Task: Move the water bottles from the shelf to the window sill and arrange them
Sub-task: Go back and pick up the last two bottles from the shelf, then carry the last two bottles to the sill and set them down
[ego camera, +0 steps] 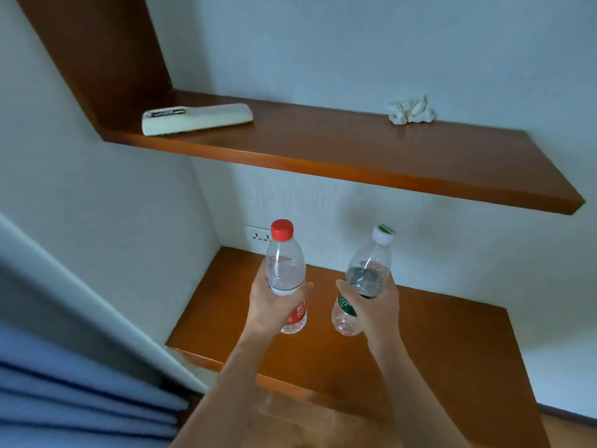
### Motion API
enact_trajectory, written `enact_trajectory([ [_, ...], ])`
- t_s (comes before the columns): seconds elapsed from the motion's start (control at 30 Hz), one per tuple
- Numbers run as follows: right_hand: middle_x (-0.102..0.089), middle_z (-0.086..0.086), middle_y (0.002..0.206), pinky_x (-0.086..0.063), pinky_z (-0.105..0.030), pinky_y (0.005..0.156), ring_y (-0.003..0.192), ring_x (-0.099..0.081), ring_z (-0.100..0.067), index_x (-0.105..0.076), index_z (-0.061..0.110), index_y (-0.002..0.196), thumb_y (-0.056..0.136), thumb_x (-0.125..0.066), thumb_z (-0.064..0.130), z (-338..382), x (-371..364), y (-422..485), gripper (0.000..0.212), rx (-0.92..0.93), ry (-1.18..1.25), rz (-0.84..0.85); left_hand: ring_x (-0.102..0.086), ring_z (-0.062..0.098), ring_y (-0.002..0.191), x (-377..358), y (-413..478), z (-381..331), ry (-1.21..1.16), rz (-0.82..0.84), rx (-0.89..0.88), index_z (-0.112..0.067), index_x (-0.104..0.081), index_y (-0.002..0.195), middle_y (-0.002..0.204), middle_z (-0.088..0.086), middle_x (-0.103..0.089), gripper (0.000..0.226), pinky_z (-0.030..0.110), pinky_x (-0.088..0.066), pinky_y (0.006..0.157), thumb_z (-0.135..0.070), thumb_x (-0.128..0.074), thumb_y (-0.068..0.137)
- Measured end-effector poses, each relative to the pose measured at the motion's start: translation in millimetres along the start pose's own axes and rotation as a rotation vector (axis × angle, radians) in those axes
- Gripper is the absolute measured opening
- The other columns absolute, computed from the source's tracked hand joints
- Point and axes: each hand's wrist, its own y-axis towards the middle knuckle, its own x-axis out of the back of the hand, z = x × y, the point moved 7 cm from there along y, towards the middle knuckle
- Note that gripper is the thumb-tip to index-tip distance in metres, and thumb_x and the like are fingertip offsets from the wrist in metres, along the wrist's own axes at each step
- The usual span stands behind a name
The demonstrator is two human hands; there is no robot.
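White walls (355,43) back a wooden lower shelf (436,334). Above this shelf the left hand (271,305) grips a red-capped water bottle (284,263), the right hand (378,305) a green-labelled water bottle (368,270), each wrapped mid-body, presumably for a secure carry to the unseen window sill.

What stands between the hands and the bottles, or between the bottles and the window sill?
Nothing: the left hand grips the red-capped bottle, the right hand the white-capped bottle. The window sill is out of view, so that path cannot be judged.
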Motion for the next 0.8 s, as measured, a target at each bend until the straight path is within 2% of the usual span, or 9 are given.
enact_trajectory([
  [0.07,-0.062,0.007,0.111,-0.052,-0.024,0.087,0.105,-0.061,-0.012,-0.052,0.025,0.125,0.074,-0.088,0.024,6.5,-21.4,-2.3,0.062,0.011,0.040,0.074,-0.063,0.013,0.099,18.9,-4.6,-0.7,-0.018,-0.045,-0.036,-0.038,-0.046,0.117,0.108,-0.014,-0.060,0.060,0.005,-0.049,0.064,-0.029,-0.086,0.073],
  [0.17,-0.066,0.005,0.109,-0.055,-0.021,0.082,0.104,-0.065,-0.012,-0.055,0.023,0.124,0.074,-0.088,0.024,18.9,-62.6,-12.7,0.060,0.083,0.043,0.224,-0.065,0.013,0.102,54.4,-17.1,3.3,-0.032,-0.148,-0.057,-0.032,-0.048,0.127,0.110,-0.010,-0.063,0.070,0.010,-0.053,0.072,-0.042,-0.083,0.067],
  [0.23,-0.066,0.008,0.106,-0.057,-0.021,0.080,0.102,-0.066,-0.010,-0.055,0.028,0.121,0.073,-0.089,0.025,23.8,-91.5,-25.0,0.058,0.112,0.032,0.340,-0.065,0.010,0.101,79.8,-31.1,8.1,-0.037,-0.230,-0.048,-0.032,-0.049,0.125,0.108,-0.010,-0.064,0.070,0.012,-0.055,0.074,-0.045,-0.081,0.064],
  [0.37,-0.067,0.008,0.114,-0.059,-0.024,0.086,0.105,-0.066,-0.005,-0.052,0.031,0.133,0.073,-0.090,0.029,26.4,-138.3,-54.9,0.071,0.160,0.031,0.579,-0.067,0.013,0.094,124.8,-67.3,18.1,-0.050,-0.419,-0.005,-0.025,-0.055,0.115,0.099,-0.001,-0.067,0.061,0.017,-0.056,0.073,-0.038,-0.084,0.063],
  [0.43,-0.066,0.009,0.115,-0.058,-0.021,0.086,0.105,-0.065,-0.001,-0.051,0.038,0.131,0.072,-0.089,0.029,31.4,-156.4,-74.6,0.071,0.184,0.034,0.698,-0.067,0.013,0.092,144.6,-93.2,20.9,-0.048,-0.537,0.023,-0.026,-0.056,0.112,0.098,0.001,-0.067,0.055,0.018,-0.055,0.072,-0.030,-0.085,0.065],
  [0.5,-0.066,0.012,0.109,-0.055,-0.017,0.083,0.102,-0.064,0.003,-0.052,0.043,0.119,0.073,-0.089,0.024,37.3,-171.7,-99.4,0.062,0.217,0.042,0.813,-0.067,0.013,0.086,160.4,-125.5,23.8,-0.043,-0.656,0.062,-0.030,-0.056,0.107,0.096,0.004,-0.067,0.050,0.018,-0.055,0.066,-0.021,-0.086,0.067],
  [0.57,-0.068,0.009,0.108,-0.055,-0.022,0.086,0.103,-0.066,-0.004,-0.055,0.038,0.118,0.072,-0.091,0.025,36.3,-185.3,-125.0,0.060,0.245,0.042,0.916,-0.067,0.012,0.077,173.3,-161.6,27.6,-0.052,-0.776,0.109,-0.033,-0.056,0.103,0.091,0.003,-0.068,0.049,0.019,-0.054,0.059,-0.014,-0.086,0.068],
  [0.67,-0.068,0.006,0.114,-0.053,-0.021,0.088,0.108,-0.065,-0.009,-0.057,0.026,0.126,0.074,-0.089,0.027,27.9,-206.1,-174.0,0.062,0.232,0.029,1.116,-0.068,0.013,0.082,189.1,-227.9,39.4,-0.097,-0.970,0.167,-0.027,-0.059,0.107,0.092,0.003,-0.069,0.050,0.024,-0.056,0.070,-0.018,-0.082,0.064],
  [0.8,-0.068,0.009,0.111,-0.050,-0.013,0.082,0.102,-0.064,0.001,-0.057,0.026,0.123,0.075,-0.088,0.026,24.2,-220.3,-259.5,0.057,0.243,-0.003,1.379,-0.068,0.018,0.086,195.9,-333.4,50.1,-0.080,-1.216,0.258,-0.027,-0.059,0.110,0.093,0.003,-0.069,0.052,0.029,-0.058,0.073,-0.020,-0.083,0.064],
])
